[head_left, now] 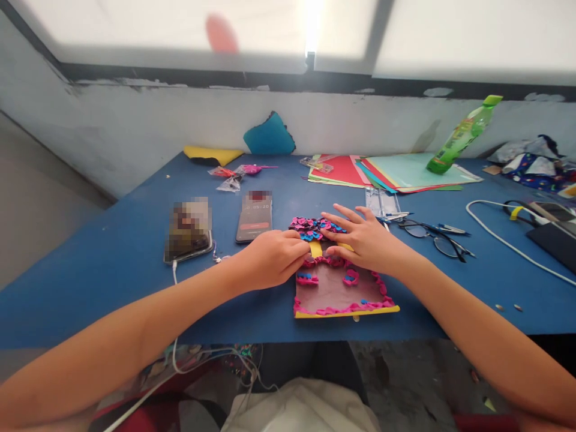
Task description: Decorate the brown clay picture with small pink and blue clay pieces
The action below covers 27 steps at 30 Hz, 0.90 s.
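Note:
A brown craft board [337, 291] lies flat near the table's front edge. Pink ruffled trim lines its sides, a yellow strip runs along its front, and pink and blue flower-like pieces [306, 227] cover its far end. My left hand [281, 255] rests at the board's left side with fingers curled and pressed together near a yellow strip [316, 249]; whatever is under the fingertips is hidden. My right hand [360, 237] lies over the right of the flower pieces, fingers spread and palm down, covering part of the board.
Two phones [254, 219] [189, 231] lie left of the board. Behind are coloured sheets [400, 168] with a tilted green bottle [463, 138], and small plastic packets [231, 182]. Eyeglasses [443, 243], pens [454, 230] and a white cable [490, 252] lie to the right.

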Each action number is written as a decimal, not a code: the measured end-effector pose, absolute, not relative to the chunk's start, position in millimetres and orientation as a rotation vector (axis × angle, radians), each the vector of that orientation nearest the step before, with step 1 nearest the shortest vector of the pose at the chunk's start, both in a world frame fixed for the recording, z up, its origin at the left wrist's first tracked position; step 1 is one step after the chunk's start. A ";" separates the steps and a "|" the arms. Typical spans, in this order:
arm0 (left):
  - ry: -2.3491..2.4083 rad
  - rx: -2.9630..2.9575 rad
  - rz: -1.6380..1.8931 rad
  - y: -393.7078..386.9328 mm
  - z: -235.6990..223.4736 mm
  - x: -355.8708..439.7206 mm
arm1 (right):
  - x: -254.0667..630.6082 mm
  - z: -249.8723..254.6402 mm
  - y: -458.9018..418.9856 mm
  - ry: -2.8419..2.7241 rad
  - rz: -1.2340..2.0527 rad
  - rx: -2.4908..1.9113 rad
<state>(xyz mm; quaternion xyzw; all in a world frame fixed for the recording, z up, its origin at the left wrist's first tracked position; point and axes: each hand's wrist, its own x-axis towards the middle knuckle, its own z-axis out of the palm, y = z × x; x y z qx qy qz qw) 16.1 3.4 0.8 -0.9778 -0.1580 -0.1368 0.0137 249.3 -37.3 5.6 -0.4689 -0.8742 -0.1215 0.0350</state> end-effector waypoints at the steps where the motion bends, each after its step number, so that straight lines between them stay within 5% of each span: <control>1: -0.490 -3.042 -0.431 3.4 0.8 16.1 | 249.2 6.0 -37.5 -2.682 -0.369 -1.449; 27: -0.478 -3.013 -0.409 0.3 3.9 16.4 | 249.5 0.6 -39.7 -2.714 -0.317 -1.572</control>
